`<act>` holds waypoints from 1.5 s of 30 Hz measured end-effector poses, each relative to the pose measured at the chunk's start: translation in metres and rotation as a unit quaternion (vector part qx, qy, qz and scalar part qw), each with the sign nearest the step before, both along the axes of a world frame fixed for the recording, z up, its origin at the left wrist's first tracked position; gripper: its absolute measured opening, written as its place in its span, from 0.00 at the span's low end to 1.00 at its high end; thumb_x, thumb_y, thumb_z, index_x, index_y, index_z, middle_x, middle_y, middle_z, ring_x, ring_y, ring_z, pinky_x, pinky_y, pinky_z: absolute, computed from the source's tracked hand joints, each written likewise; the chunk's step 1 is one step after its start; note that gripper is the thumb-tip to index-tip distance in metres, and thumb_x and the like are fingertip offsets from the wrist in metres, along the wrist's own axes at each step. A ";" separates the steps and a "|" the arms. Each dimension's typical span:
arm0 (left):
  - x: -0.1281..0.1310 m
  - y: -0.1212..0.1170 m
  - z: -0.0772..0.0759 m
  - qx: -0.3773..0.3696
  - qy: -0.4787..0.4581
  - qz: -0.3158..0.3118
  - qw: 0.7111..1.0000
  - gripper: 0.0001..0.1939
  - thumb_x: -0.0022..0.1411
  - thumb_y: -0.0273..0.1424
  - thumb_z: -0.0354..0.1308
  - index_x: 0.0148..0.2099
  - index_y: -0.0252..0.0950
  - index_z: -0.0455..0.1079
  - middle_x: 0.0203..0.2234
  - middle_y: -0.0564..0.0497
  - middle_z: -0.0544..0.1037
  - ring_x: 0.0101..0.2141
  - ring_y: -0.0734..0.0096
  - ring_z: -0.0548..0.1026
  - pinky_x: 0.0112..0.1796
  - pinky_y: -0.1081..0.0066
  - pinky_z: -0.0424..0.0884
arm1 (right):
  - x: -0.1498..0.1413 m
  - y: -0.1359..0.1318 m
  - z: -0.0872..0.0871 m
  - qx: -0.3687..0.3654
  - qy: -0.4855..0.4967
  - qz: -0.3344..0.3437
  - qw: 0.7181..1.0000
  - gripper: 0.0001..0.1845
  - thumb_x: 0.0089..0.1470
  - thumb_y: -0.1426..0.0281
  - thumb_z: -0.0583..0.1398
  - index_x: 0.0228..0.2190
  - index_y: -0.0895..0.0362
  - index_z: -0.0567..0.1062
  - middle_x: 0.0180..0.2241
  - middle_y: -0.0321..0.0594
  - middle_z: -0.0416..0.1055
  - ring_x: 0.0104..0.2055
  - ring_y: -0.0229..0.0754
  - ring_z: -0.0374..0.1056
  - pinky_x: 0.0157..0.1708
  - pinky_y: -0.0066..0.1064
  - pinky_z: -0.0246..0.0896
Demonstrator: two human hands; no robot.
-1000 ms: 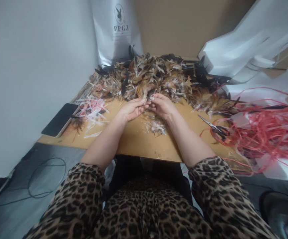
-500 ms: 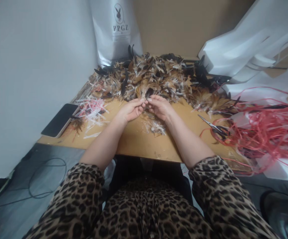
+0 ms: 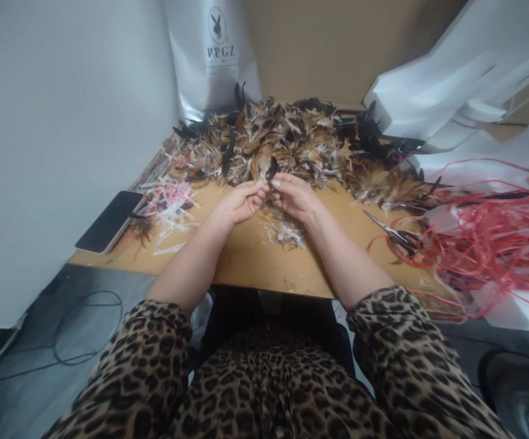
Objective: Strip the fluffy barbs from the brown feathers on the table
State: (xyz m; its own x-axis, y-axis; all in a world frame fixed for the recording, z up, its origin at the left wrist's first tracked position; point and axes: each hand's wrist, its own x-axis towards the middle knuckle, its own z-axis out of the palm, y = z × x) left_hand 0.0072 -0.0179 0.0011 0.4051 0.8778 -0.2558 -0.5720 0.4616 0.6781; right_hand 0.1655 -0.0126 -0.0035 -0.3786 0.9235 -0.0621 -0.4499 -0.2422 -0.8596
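Note:
My left hand (image 3: 247,201) and my right hand (image 3: 293,194) meet fingertip to fingertip above the wooden table. Between the left thumb and fingers I pinch brown feathers (image 3: 259,166) by their lower ends. A dark curved feather (image 3: 272,167) rises at the right fingertips, which are closed on its base. Just behind my hands lies a big heap of brown and black feathers (image 3: 292,131). Below them on the table is a small scatter of pale feather scraps (image 3: 287,233).
Scissors (image 3: 392,233) lie at right beside a tangle of red plastic strips (image 3: 497,244). A phone (image 3: 110,221) rests at the left edge, near pink and white strips (image 3: 169,202). Behind stand a white printed bag (image 3: 216,79) and white equipment (image 3: 465,67) at right.
The dark feather at my right fingertips has turned more upright and moved slightly left against the brown ones. Both hands stay in nearly the same place.

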 end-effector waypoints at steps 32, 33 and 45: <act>0.012 0.003 -0.013 0.235 0.284 0.111 0.923 0.11 0.53 0.32 0.66 0.26 0.29 0.70 0.22 0.47 0.78 0.20 0.80 0.73 0.23 0.79 0.67 | -0.009 -0.002 -0.002 0.125 -0.133 -0.171 0.968 0.21 0.34 0.61 0.71 0.20 0.56 0.65 0.18 0.28 0.64 0.21 0.29 0.56 0.22 0.24 0.51; 0.013 0.003 -0.012 0.236 0.285 0.110 0.923 0.12 0.52 0.33 0.66 0.26 0.29 0.70 0.23 0.47 0.79 0.20 0.79 0.74 0.23 0.78 0.68 | -0.009 -0.002 -0.001 0.124 -0.133 -0.174 0.968 0.21 0.34 0.61 0.71 0.20 0.56 0.64 0.17 0.28 0.63 0.21 0.30 0.57 0.22 0.24 0.51; 0.011 0.008 -0.022 0.246 0.293 0.099 0.919 0.09 0.51 0.31 0.66 0.26 0.30 0.73 0.21 0.49 0.78 0.21 0.78 0.74 0.25 0.77 0.69 | -0.012 0.006 -0.016 0.074 -0.080 -0.157 0.982 0.24 0.32 0.61 0.71 0.17 0.55 0.61 0.13 0.27 0.60 0.18 0.30 0.55 0.20 0.24 0.49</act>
